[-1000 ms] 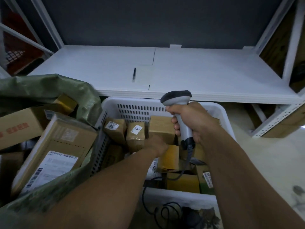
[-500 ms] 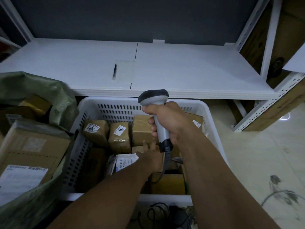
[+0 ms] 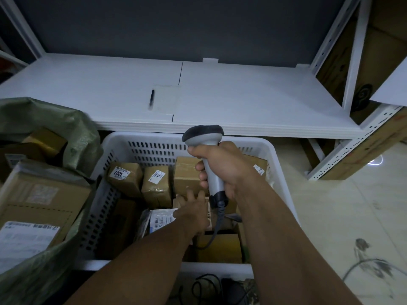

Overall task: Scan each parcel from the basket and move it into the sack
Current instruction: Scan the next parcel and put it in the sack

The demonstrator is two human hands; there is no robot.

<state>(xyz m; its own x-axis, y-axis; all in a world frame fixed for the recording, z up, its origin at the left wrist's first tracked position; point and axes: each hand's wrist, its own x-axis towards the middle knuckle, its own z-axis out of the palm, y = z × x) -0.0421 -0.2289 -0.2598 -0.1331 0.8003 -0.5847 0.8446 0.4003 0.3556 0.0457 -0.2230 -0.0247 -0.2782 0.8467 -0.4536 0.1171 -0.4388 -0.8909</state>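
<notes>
hidden: the left hand (image 3: 191, 213) shows only its back, and its palm and thumb are out of sight. Can't tell whether it has any hold on the small brown parcel (image 3: 211, 209) under it.
cut off: the sack (image 3: 81, 137) runs out of frame left of the basket (image 3: 141, 148). The forearms cover part of the basket's near rim.
hard to read: only "3007" (image 3: 125, 177) and "3C" (image 3: 156, 183) are legible on the parcel labels. The print on the white-label bag (image 3: 160, 219) is blurred.
scanner (image 3: 204, 137): grey handle, dark head, upright over the back half of the basket. The scan window isn't visible. Its cable (image 3: 217, 227) drops into the basket.
right hand (image 3: 222, 170): wrapped tight around the scanner handle.
left hand: fingers stretched out and spread, lying on the small brown parcel mid-basket, just below the scanner grip.
parcels: brown taped cartons stand in a row along the basket's back wall. A yellow box (image 3: 220, 247) sits by the near wall.
sack: green woven, mouth open, touching the basket's left side. A large labelled carton (image 3: 44, 194) lies inside.
shelf (image 3: 242, 95): white, behind the basket, with a pen (image 3: 152, 99) on it.
</notes>
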